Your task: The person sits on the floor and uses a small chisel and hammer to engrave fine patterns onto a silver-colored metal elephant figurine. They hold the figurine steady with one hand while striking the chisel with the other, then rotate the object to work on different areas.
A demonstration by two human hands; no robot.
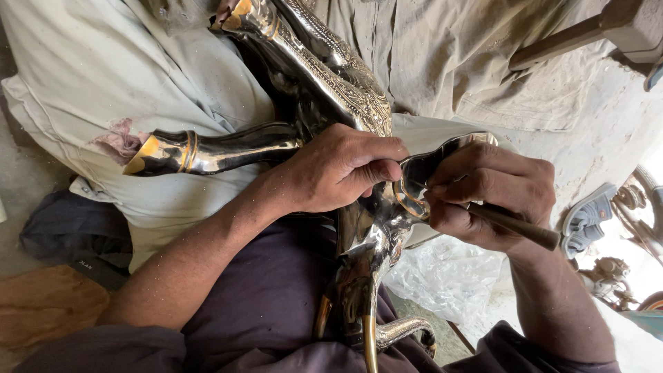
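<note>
A shiny black and gold metal animal figure (324, 90) with engraved patterns lies across my lap and a pale cloth. My left hand (338, 169) grips its body near the middle, thumb pressed against the polished part. My right hand (490, 193) holds a thin tool with a brown wooden handle (525, 228), its tip touching the figure's curved shiny piece (421, 173) between the two hands. One gold-tipped leg (186, 152) of the figure sticks out to the left.
A pale cloth (90, 76) covers the ground and lap at the top. Crumpled clear plastic (449, 269) lies below my right hand. A sandal (587, 214) and metal parts (621, 276) sit at the right. A dark cloth (69, 235) is at left.
</note>
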